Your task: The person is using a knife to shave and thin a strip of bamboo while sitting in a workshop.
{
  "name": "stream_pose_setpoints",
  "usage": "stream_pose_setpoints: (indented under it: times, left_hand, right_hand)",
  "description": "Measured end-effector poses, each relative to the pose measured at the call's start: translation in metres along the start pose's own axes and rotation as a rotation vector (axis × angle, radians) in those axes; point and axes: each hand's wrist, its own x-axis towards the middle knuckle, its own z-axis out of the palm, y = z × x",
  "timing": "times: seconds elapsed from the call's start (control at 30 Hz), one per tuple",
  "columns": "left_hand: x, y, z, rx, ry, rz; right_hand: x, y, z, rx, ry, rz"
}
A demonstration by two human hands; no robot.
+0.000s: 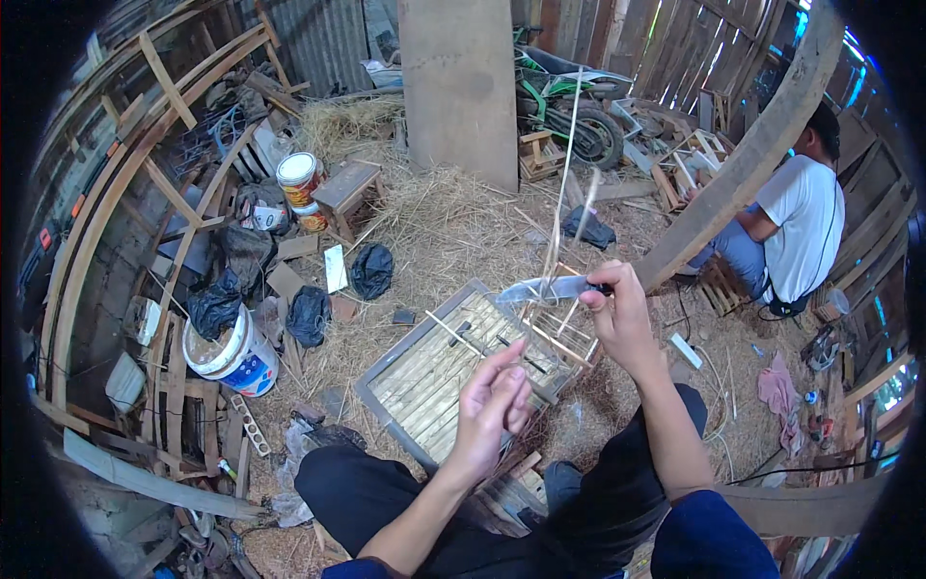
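A knife [569, 287] is held level above the far right corner of a low slatted table [405, 386], its blade pointing left. The right hand [622, 314] is wrapped around the dark handle. A long pale strip [557, 217] rises past the blade; whether the two touch cannot be told. Lower and to the left, the left hand [494, 400] is raised over the near part of the table, its fingers bent and thumb near the forefinger; whether it pinches anything cannot be told. A thin stick [456, 333] lies across the slats. Beyond the table, straw [434, 222] covers the floor up to a tall upright board [458, 96], with a green motorbike [569, 106] beside it. To the left stands a white and blue bucket [253, 367]; to the right, past a slanting post [738, 183], a person in a white shirt [799, 227] sits low.
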Motion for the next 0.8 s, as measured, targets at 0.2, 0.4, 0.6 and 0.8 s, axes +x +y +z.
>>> stream_pose_setpoints:
  times: [0.2,0.4,0.6,0.8]
  left_hand:
    - [0.008,0.013,0.002,0.054,0.03,-0.009]
    - [0.016,0.015,0.0,0.018,0.03,0.028]
    - [0.018,0.008,-0.001,0.057,0.056,0.013]
    - [0.012,0.006,-0.001,0.058,0.055,-0.027]
  right_hand:
    - [0.0,0.003,0.01,0.032,-0.043,-0.086]
    - [-0.005,-0.005,0.016,0.086,-0.132,-0.138]
    - [-0.016,-0.019,0.026,0.206,-0.232,-0.288]
    - [-0.018,-0.021,0.029,0.263,-0.222,-0.282]
